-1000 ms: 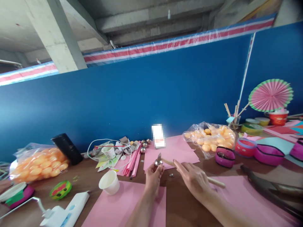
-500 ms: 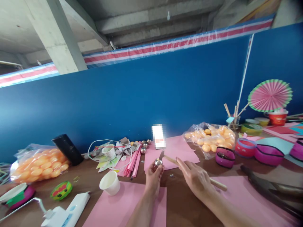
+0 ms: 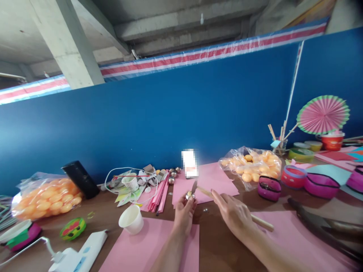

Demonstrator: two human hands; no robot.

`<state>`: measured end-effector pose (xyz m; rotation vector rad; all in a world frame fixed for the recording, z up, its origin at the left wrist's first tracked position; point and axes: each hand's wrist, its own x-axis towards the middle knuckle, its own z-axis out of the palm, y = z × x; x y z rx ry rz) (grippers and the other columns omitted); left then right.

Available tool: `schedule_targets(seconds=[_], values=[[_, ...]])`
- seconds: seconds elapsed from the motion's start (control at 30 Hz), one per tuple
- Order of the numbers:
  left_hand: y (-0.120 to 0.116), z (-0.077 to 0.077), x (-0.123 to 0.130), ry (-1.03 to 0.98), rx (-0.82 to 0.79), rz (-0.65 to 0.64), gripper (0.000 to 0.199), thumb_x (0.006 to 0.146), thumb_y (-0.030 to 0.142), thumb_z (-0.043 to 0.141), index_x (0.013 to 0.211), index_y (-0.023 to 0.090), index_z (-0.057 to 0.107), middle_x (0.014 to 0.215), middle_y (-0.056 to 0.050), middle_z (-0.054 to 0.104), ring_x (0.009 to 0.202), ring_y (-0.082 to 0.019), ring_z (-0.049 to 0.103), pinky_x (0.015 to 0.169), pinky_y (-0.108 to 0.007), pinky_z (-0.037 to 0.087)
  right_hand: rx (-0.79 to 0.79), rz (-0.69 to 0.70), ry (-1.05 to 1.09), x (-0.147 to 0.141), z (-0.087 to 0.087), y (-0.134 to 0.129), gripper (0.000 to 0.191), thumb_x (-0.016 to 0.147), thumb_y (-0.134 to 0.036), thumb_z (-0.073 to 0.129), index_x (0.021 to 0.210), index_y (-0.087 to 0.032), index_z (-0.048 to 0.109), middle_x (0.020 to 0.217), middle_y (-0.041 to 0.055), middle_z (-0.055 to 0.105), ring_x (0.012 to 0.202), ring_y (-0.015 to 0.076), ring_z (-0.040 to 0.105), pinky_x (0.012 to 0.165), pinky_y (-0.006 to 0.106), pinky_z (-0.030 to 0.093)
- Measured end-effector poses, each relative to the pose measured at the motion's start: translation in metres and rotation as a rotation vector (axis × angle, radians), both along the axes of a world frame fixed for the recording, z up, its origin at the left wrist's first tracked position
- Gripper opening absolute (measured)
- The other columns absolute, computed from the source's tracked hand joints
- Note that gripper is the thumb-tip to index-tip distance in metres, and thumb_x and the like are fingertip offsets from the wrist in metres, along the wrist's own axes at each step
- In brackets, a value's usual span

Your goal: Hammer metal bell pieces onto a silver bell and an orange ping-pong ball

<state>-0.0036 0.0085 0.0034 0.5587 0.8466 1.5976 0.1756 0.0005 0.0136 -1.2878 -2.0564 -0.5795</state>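
My left hand [image 3: 183, 211] pinches a small shiny silver ball [image 3: 190, 196] over the brown table. A pale yellowish patch shows on top of the ball; its underside is hidden by my fingers. In my right hand [image 3: 234, 211] is a small hammer [image 3: 262, 222], its long wooden handle running through the closed fingers. The hammer's dark, narrow head is just above the ball; whether they touch I cannot tell. Beyond my left hand, several similar silver balls [image 3: 172, 175] lie together. A tiny shiny piece [image 3: 205, 210] rests on the table between my hands.
Pink paper sheets [image 3: 159, 241] lie under and around my arms. A white paper cup [image 3: 131, 220] stands left, near a power strip [image 3: 85, 251]. Bags of orange balls [image 3: 53, 196] sit on both sides. Right are a magenta pouch [image 3: 269, 189] and a dark curved tool [image 3: 320, 226].
The silver ball has turned slightly in my left fingers, with more of the yellowish patch showing. Both hands stay in nearly the same place, and my right hand keeps its grip.
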Motion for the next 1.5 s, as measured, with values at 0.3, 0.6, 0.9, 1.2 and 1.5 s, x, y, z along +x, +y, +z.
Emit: schedule_targets(seconds=[0.3, 0.6, 0.9, 1.2, 1.5], values=[[-0.002, 0.001, 0.0, 0.043, 0.065, -0.057, 0.047, 0.059, 0.022, 0.073, 0.104, 0.019, 0.057, 0.084, -0.002, 0.062, 0.076, -0.011, 0.061, 0.079, -0.024, 0.046, -0.016, 0.015, 0.006, -0.001, 0.001, -0.002, 0.036, 0.085, -0.017, 0.042, 0.12, -0.023, 0.047, 0.074, 0.0011, 0.061, 0.059, 0.0106, 0.056, 0.054, 0.021, 0.035], [0.002, -0.007, -0.002, 0.032, 0.086, -0.033, 0.044, 0.062, 0.024, 0.071, 0.103, 0.019, 0.057, 0.091, -0.005, 0.063, 0.084, -0.015, 0.061, 0.084, -0.028, 0.044, -0.002, -0.015, 0.013, -0.001, 0.004, -0.002, 0.033, 0.086, -0.019, 0.041, 0.117, -0.024, 0.048, 0.071, 0.0012, 0.06, 0.06, 0.0113, 0.056, 0.053, 0.021, 0.034], [0.0, -0.003, 0.0, 0.079, 0.092, -0.053, 0.047, 0.061, 0.025, 0.071, 0.106, 0.018, 0.057, 0.091, -0.005, 0.062, 0.081, -0.013, 0.061, 0.082, -0.027, 0.044, -0.029, -0.014, 0.026, 0.0, 0.001, 0.0, 0.033, 0.086, -0.019, 0.041, 0.119, -0.024, 0.047, 0.071, 0.001, 0.06, 0.061, 0.012, 0.056, 0.054, 0.021, 0.034], [0.003, -0.016, -0.004, 0.477, 0.087, 0.052, 0.049, 0.064, 0.021, 0.067, 0.111, 0.018, 0.052, 0.113, -0.01, 0.058, 0.095, -0.02, 0.059, 0.085, -0.031, 0.042, -0.058, -0.026, 0.014, 0.001, 0.001, -0.001, 0.036, 0.084, -0.017, 0.044, 0.119, -0.027, 0.047, 0.072, 0.0003, 0.06, 0.06, 0.0117, 0.055, 0.053, 0.021, 0.033], [0.005, -0.019, -0.007, 0.71, 0.099, 0.101, 0.048, 0.064, 0.019, 0.062, 0.112, 0.015, 0.054, 0.108, -0.01, 0.062, 0.091, -0.02, 0.06, 0.084, -0.032, 0.043, -0.125, -0.017, -0.002, 0.0, 0.001, -0.002, 0.042, 0.082, -0.015, 0.046, 0.122, -0.027, 0.043, 0.074, -0.0005, 0.06, 0.061, 0.0121, 0.056, 0.054, 0.022, 0.034]])
